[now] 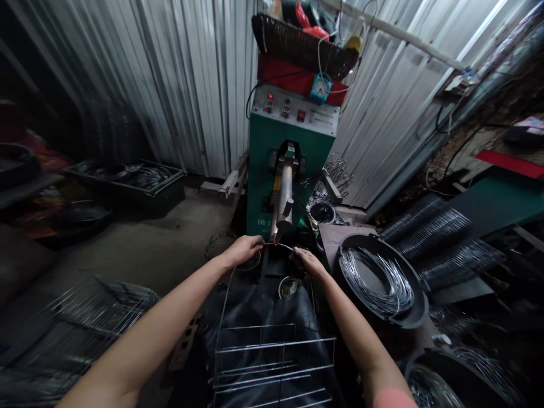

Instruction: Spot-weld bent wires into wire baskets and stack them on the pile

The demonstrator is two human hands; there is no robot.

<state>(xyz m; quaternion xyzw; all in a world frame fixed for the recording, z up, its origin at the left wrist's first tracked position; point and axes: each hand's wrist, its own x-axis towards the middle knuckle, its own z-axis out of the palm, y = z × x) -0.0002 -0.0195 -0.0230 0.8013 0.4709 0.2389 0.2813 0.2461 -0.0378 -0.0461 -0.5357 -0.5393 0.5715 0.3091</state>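
Observation:
A green welding machine [289,147] stands ahead of me, its metal electrode arm [284,198] pointing down at a small red glow. Under that tip lies a curved wire ring [278,245]. My left hand [243,249] is closed on the ring's left side, and my right hand [308,262] is closed on its right side. The ring tops a wire basket frame [272,357] that rests over my lap, covered by a dark apron.
A black pan of coiled wire rings [378,277] sits at my right, with another pan [459,379] lower right. Stacked wire racks [85,317] lie at the left, a dark crate [127,181] farther back. Corrugated metal walls [182,85] close the space.

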